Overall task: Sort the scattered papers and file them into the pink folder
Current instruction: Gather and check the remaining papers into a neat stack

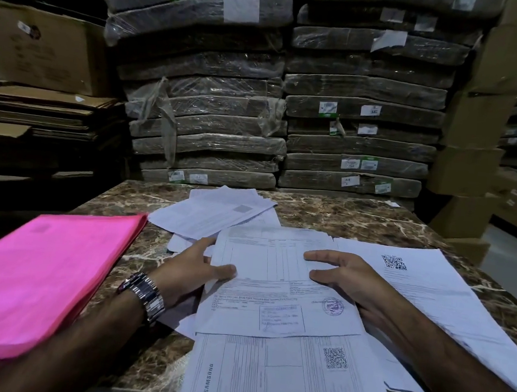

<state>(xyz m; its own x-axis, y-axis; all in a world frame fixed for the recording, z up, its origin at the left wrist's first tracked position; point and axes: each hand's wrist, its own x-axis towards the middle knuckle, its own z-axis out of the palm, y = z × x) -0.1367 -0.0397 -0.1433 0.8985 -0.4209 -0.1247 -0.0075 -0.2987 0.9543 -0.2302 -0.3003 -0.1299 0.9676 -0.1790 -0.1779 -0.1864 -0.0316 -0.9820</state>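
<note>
The pink folder (40,277) lies closed at the table's left, overhanging the near edge. White printed papers are scattered over the middle and right. A stamped invoice sheet (274,291) tops the central pile. My left hand (191,268), with a metal watch on its wrist, holds this sheet's left edge, thumb on top. My right hand (347,278) rests on the sheet's right side with its fingers straight. A Samsung form (282,376) lies nearest me, a QR-code sheet (424,282) at the right, and more sheets (215,210) behind.
The brown marble table (358,217) carries everything. Behind it rise tall stacks of plastic-wrapped bundles (213,123). Flattened cardboard (39,111) lies at the left and cardboard boxes (472,170) stand at the right.
</note>
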